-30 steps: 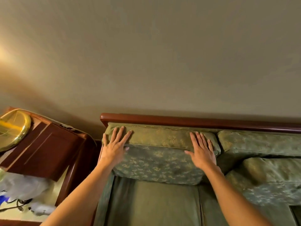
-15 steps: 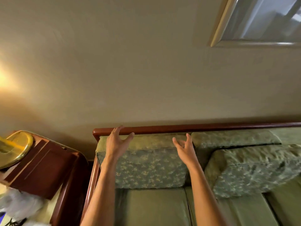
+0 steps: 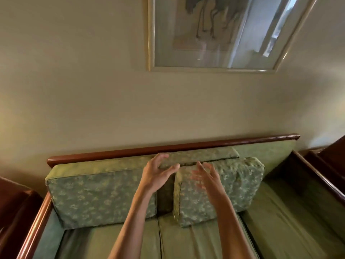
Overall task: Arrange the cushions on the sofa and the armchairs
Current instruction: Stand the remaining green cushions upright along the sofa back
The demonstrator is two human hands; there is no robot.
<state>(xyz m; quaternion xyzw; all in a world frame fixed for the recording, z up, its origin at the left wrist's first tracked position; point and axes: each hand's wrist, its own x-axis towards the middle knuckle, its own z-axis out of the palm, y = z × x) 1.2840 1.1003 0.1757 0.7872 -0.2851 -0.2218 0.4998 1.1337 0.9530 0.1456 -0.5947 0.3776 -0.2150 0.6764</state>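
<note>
A green sofa with a dark wooden frame (image 3: 168,149) fills the lower view. A patterned green back cushion (image 3: 97,193) leans upright at the left end. A second patterned cushion (image 3: 237,186) stands tilted forward in front of a third cushion (image 3: 205,153) that rests against the backrest. My left hand (image 3: 158,173) hovers with fingers spread over the gap between the left and tilted cushions. My right hand (image 3: 206,176) is open, blurred, in front of the tilted cushion's upper left corner. Neither hand holds anything.
A framed picture (image 3: 214,34) hangs on the beige wall above the sofa. Dark wooden furniture (image 3: 13,208) stands at the left, and more dark wood (image 3: 332,156) at the right. The green seat cushions (image 3: 291,221) lie flat on the right.
Both hands have left the left cushion and moved right to the gap beside the tilted cushion. The view has swung right and up, showing the picture and the sofa's right end.
</note>
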